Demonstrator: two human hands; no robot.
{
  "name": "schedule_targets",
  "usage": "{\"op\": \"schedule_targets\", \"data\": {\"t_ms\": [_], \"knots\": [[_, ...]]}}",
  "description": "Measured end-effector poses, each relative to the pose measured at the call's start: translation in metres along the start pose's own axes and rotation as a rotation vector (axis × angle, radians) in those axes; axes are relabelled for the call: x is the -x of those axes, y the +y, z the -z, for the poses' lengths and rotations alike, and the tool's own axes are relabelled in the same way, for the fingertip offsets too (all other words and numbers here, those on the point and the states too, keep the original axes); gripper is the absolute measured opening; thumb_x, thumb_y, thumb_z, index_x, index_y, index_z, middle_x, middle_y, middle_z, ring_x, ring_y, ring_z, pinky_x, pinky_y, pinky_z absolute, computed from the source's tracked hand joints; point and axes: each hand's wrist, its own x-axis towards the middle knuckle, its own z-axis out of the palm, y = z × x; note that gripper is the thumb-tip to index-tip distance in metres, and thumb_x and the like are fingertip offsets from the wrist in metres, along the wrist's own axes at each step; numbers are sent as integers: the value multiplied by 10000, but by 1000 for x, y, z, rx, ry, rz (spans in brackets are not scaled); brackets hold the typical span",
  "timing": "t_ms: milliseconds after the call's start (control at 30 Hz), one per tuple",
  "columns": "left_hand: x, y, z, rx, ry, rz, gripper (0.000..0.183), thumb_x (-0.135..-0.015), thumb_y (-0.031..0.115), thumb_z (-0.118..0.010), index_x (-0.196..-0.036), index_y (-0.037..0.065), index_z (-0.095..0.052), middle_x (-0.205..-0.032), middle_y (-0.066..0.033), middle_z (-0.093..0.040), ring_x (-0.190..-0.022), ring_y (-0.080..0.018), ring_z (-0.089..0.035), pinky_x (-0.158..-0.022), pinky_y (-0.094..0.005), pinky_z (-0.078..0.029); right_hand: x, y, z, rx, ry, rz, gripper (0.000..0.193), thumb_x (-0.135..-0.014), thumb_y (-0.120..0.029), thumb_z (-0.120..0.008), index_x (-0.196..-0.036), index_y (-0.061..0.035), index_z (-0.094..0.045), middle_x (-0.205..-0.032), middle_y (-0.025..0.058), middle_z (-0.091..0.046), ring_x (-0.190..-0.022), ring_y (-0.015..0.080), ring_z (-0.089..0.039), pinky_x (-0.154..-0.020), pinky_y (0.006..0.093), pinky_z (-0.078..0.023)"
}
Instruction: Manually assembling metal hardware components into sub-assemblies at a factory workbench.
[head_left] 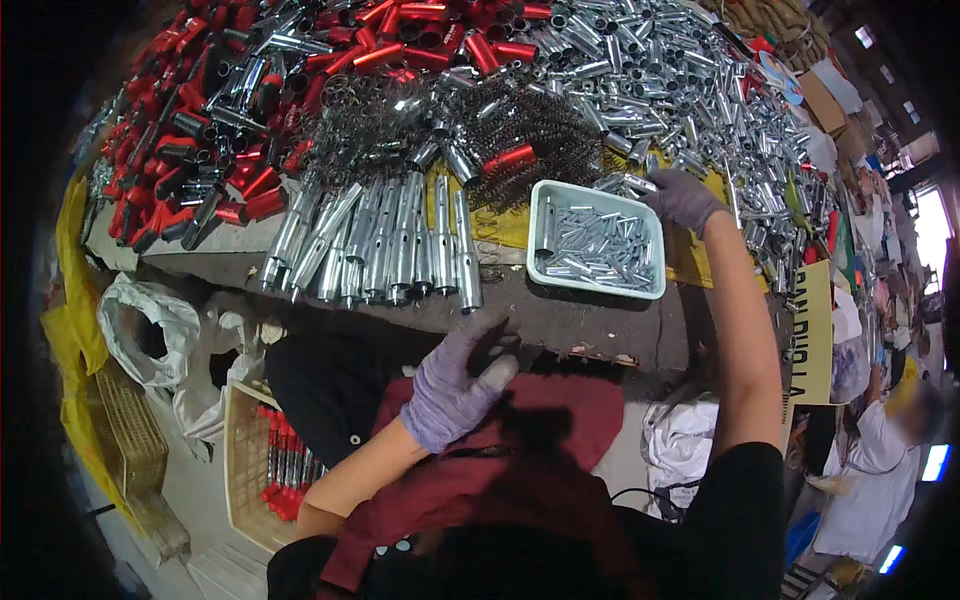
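Note:
My right hand point(686, 203), in a greyish-purple glove, reaches past the far right corner of a white plastic tray point(540, 265). Its fingers close on a short silver metal tube point(630, 184). Many small silver pins point(605, 243) fill the tray, and one larger tube leans inside its left wall. Over my lap, just off the bench edge, my left hand point(460, 385) is gloved, empty, its thumb and fingers apart. Beyond it, a row of long silver tubes point(400, 240) with side holes lies along the bench edge.
Red tubes and handles point(180, 150) heap at the left, dark coil springs point(535, 135) in the middle, and silver tubes point(640, 70) at the right. A beige basket point(240, 470) holding red-and-silver pieces stands below left. Another person point(880, 470) is at the far right.

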Motion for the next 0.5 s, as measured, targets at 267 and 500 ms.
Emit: {"op": "schedule_targets", "data": {"t_ms": [267, 500], "knots": [[16, 1, 8, 35, -100, 54, 495, -853, 70, -555, -1305, 41, -357, -1220, -108, -477, -1127, -213, -488, -966, -362, -390, 6, -4, 3, 178, -98, -35, 472, -737, -403, -599, -1052, -52, -590, -1037, 196, -615, -974, 340, -588, -838, 404, -457], [16, 15, 18, 614, -155, 484, 535, -888, 224, -538, -1342, 58, -308, -1204, -123, -493, -1076, -228, -523, -917, -370, -429, 81, -28, 2, -83, 357, -206, 413, -791, -352, -596, -1107, -87, -590, -963, 151, -637, -880, 292, -618, -770, 370, -468]]}}
